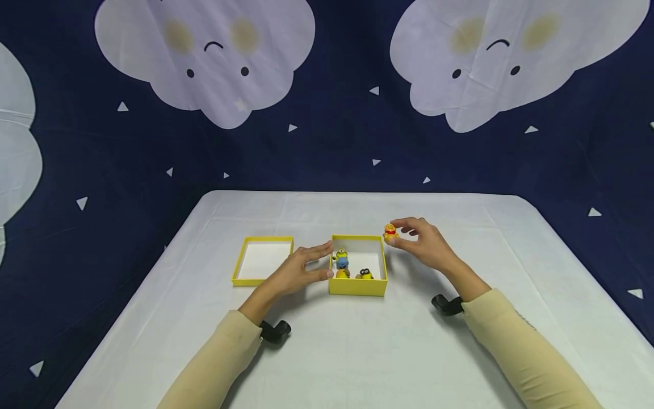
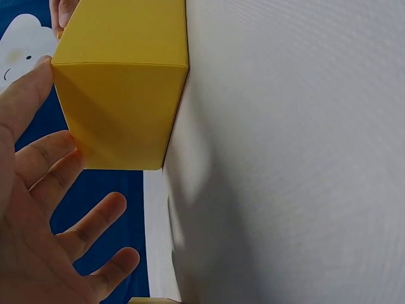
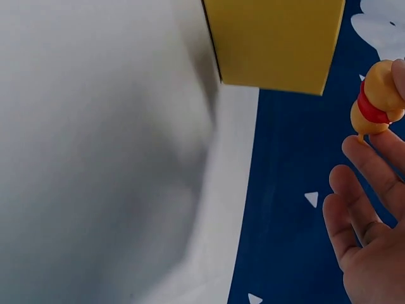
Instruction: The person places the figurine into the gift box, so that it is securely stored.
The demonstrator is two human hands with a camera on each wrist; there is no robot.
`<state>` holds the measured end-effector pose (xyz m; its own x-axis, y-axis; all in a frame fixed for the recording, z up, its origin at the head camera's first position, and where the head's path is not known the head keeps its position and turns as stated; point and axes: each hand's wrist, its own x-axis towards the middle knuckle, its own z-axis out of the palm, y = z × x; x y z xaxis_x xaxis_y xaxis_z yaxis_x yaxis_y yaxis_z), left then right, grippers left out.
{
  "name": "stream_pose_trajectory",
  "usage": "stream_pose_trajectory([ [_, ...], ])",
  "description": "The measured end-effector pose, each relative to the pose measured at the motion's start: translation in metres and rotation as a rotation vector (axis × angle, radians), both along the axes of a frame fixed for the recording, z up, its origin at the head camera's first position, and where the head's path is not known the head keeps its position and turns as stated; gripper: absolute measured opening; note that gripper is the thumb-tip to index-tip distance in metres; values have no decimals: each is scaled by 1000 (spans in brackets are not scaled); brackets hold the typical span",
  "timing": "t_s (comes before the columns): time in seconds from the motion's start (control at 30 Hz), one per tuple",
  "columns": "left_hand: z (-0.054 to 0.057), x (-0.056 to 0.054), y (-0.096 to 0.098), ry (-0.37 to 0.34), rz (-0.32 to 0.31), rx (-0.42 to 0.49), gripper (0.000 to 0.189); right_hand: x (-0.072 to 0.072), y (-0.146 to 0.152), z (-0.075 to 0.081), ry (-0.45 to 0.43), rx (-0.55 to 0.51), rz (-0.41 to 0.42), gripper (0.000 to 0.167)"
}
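Note:
My right hand (image 1: 426, 244) pinches a small Winnie-the-Pooh figurine (image 1: 390, 233), orange-yellow with a red band, just above the right back corner of a yellow box (image 1: 357, 287). In the right wrist view the figurine (image 3: 373, 95) is between thumb and fingertips. The box stands without its lid, its inside white. Several small toys are in it: a Minion figurine (image 1: 342, 260) upright at the left, a yellow figurine (image 1: 342, 274) before it, and a dark-eyed yellow figurine (image 1: 365, 274) near the front wall. My left hand (image 1: 301, 267), fingers spread, touches the box's left side with thumb and fingertips.
Left of the box, a yellow-rimmed lid (image 1: 263, 282) lies with its white inside up, partly behind my left hand. A white cloth covers the table (image 1: 409, 352). Behind it hangs a dark blue curtain (image 1: 347, 142) with clouds and small triangles.

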<state>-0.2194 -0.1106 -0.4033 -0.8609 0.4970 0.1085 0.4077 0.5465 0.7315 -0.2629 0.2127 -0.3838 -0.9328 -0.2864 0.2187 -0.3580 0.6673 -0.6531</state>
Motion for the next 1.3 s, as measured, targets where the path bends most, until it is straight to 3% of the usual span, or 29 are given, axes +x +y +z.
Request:
stream_pose_trajectory([
  [0.5,1,1,1,-3,4,6,62,6,-25,-3,-3,13,23,51],
  [0.87,0,1,0,-7,1,17,62,8,-40,-7,-56,65,29,50],
  [1.3,0,0,0,-14,10,5,62,12,-47,-10,-37,91,32,48],
])
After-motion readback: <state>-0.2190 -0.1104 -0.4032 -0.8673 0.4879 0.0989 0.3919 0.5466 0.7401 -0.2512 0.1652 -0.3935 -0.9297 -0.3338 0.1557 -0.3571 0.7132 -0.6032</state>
